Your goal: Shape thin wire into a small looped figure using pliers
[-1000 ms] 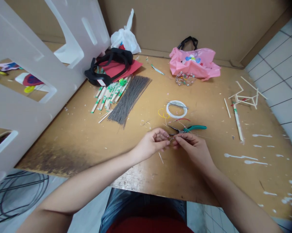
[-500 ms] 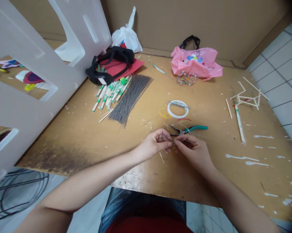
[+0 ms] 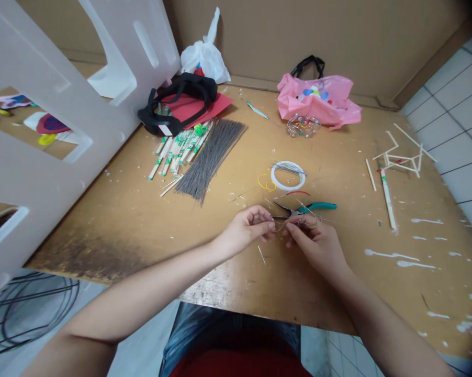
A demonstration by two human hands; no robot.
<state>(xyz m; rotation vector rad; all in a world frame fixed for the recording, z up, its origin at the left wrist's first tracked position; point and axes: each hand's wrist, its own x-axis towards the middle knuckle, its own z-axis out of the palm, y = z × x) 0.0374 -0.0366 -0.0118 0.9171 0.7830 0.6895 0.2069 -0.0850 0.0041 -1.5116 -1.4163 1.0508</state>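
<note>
Pinched by left hand (image 3: pixel 252 226) and right hand (image 3: pixel 318 239), thin wire (image 3: pixel 280 227) is held just nearside of the pliers (image 3: pixel 315 207) — could be kinked or pulled loose if snagged on their open jaws.

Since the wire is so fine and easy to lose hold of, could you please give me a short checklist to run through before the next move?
1. Left hand pinching the wire: ok, between thumb and fingers.
2. Right hand pinching the wire: ok, with strands trailing past its fingers.
3. Pliers laid down: ok, on the table just beyond the hands, jaws apart.
4. Space around the hands free of scraps: not ok, a loose piece lies on the near side of the left hand.
5. Wire properly twisted or joined: cannot tell, too fine and partly hidden by fingers.
</note>
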